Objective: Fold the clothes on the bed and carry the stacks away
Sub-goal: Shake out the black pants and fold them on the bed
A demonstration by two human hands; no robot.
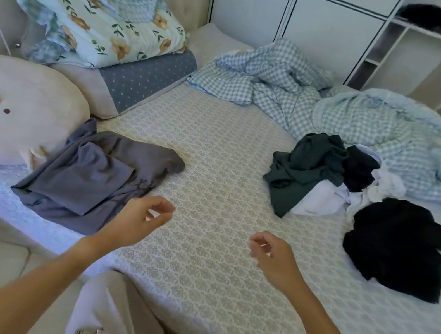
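Note:
A grey garment (94,174) lies loosely spread at the left edge of the bed (213,165). On the right sits a heap with a dark green garment (302,166), white pieces (322,199) and a small black piece (360,168). A larger black garment (397,245) lies in front of that heap. My left hand (139,217) hovers just right of the grey garment, fingers loosely curled, holding nothing. My right hand (272,252) hangs over bare sheet in the middle, fingers also loosely curled and empty.
A crumpled blue checked duvet (327,103) covers the far right of the bed. A folded floral quilt (105,28) lies on a dotted pillow (140,79) by the headboard, with a round plush cushion (11,112) at left. White wardrobe (299,13) and shelves (428,35) stand behind.

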